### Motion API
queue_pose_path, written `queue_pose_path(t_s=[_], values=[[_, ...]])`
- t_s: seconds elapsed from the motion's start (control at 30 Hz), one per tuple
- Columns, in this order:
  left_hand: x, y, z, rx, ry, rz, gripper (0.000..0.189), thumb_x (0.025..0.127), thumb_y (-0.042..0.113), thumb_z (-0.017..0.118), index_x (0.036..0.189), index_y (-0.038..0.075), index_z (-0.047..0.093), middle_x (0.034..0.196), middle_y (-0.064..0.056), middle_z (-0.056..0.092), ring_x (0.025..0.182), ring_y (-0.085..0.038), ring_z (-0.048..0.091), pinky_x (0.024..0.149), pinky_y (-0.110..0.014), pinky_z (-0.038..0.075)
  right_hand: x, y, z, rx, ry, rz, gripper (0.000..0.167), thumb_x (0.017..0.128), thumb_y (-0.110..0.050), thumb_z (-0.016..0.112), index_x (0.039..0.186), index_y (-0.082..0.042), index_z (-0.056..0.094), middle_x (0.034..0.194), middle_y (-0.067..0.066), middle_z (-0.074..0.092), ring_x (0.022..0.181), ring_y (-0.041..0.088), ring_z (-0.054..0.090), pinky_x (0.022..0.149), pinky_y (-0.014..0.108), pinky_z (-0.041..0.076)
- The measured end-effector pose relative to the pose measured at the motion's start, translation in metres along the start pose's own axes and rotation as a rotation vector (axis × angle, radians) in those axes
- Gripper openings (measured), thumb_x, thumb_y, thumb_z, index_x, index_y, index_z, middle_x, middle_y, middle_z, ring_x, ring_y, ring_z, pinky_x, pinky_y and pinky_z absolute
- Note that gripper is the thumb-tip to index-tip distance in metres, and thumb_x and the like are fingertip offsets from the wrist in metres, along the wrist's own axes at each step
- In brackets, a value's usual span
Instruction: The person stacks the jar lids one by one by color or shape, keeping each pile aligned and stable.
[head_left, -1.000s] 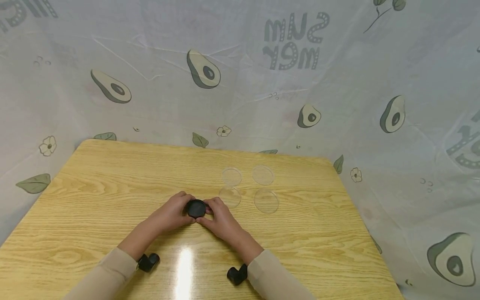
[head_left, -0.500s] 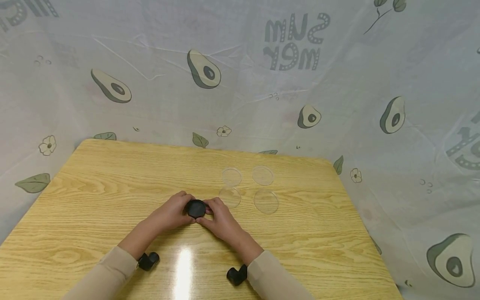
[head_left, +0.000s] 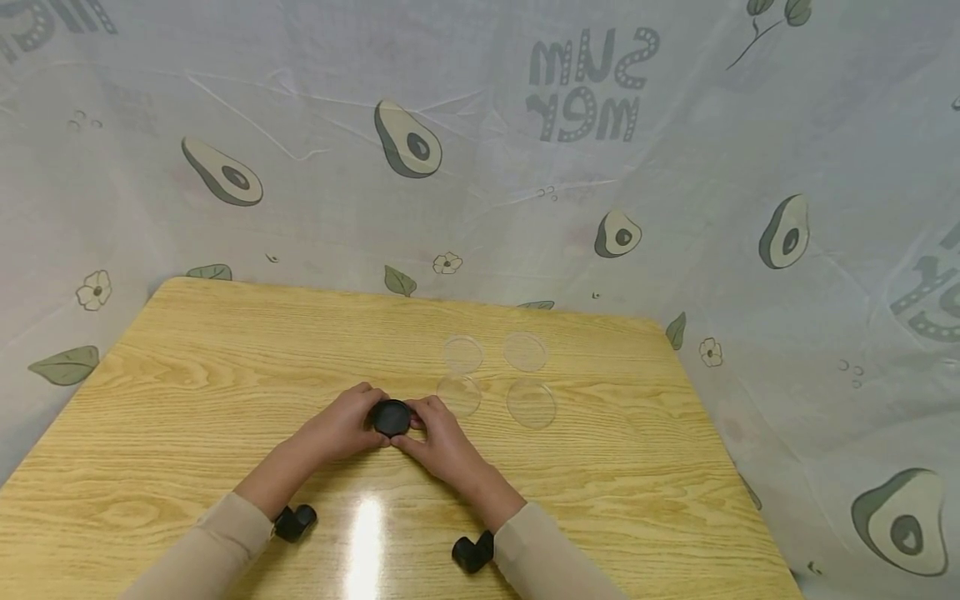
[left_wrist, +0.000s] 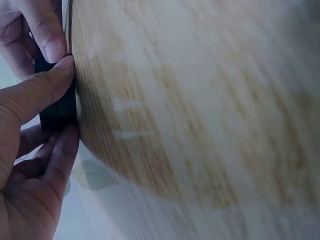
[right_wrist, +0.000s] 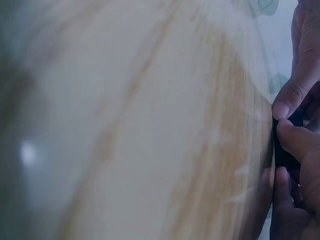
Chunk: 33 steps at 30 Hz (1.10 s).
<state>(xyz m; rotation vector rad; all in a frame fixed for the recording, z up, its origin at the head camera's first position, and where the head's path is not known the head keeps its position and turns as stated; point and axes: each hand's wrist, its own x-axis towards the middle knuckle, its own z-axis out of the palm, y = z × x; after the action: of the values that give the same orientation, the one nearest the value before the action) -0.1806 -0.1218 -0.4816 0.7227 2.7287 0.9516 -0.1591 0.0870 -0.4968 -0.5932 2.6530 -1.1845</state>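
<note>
A short round black object (head_left: 392, 417), like a small disc-shaped container or stack, sits low on the wooden table; its exact kind does not show. My left hand (head_left: 346, 426) grips its left side, thumb at the near edge and fingers round the far side. From the right, my right hand (head_left: 442, 438) holds it with thumb and fingers, the two thumbs nearly meeting in front. In the left wrist view the dark side wall of the black object (left_wrist: 59, 107) shows between the fingers, against the table top. The right wrist view shows only a dark part of it behind the fingers.
Several thin clear discs lie beyond and right of my hands, such as the near right disc (head_left: 532, 403) and far left disc (head_left: 463, 355). The wooden table (head_left: 637, 467) ends at a patterned curtain (head_left: 495, 167). Black wrist devices (head_left: 296, 523) hang below both sleeves.
</note>
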Motion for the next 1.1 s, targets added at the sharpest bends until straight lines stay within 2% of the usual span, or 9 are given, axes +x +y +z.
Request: queue_pose_path(t_s=[0.4, 1.1], values=[[-0.0009, 0.0029, -0.0021, -0.012, 0.001, -0.001, 0.049, 0.082, 0.016, 0.091, 0.122, -0.003, 0.067, 0.108, -0.014, 0.065, 0.095, -0.023, 0.064, 0.086, -0.044, 0.056, 0.0003, 0.0011, 0.0, 0.015, 0.003, -0.011, 0.053, 0.099, -0.023, 0.074, 0.146, -0.005, 0.057, 0.128, 0.011, 0.058, 0.118, 0.021, 0.063, 0.105, 0.024, 0.053], [-0.002, -0.0041, 0.0011, -0.022, 0.019, 0.011, 0.049, 0.083, 0.015, 0.09, 0.122, -0.004, 0.067, 0.107, -0.013, 0.064, 0.095, -0.022, 0.062, 0.087, -0.044, 0.055, 0.0003, -0.0024, -0.0029, -0.005, -0.017, 0.018, 0.062, 0.098, -0.028, 0.076, 0.149, -0.001, 0.053, 0.129, 0.013, 0.058, 0.12, 0.024, 0.062, 0.107, 0.036, 0.053]])
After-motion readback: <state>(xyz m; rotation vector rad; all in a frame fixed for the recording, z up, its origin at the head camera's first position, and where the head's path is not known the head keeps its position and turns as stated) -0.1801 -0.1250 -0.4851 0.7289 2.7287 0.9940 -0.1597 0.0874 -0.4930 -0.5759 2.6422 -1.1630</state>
